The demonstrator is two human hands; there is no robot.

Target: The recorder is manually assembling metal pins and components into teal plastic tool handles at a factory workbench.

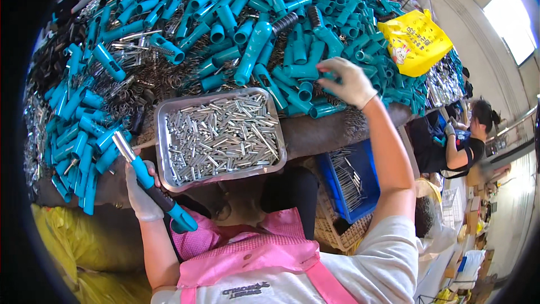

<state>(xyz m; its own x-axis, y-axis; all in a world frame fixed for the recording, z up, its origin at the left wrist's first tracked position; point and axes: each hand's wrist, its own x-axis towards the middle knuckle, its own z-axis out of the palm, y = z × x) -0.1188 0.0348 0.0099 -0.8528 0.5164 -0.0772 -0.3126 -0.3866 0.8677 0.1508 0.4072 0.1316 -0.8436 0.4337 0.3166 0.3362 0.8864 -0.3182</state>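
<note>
In my left hand (144,196), which wears a pale glove with bare fingertips, is a teal-and-black tool handle (179,215). It is tilted, its bright metal tube pointing up and away to the left. My right hand (351,83), gloved the same way, is at the near side of a big heap of teal plastic handle parts (332,42). Its thumb and fingers are apart, with nothing visible between them; I cannot tell whether they touch a part. Between my hands a metal tray (160,135) holds many short silver pins (225,135).
Dark springs (163,81) lie among the parts behind the tray. A yellow bag (419,42) rests on the heap's right. Below the table edge, a blue bin (365,191) of long metal rods sits on a tan crate (326,214). Another person (467,141) works at right.
</note>
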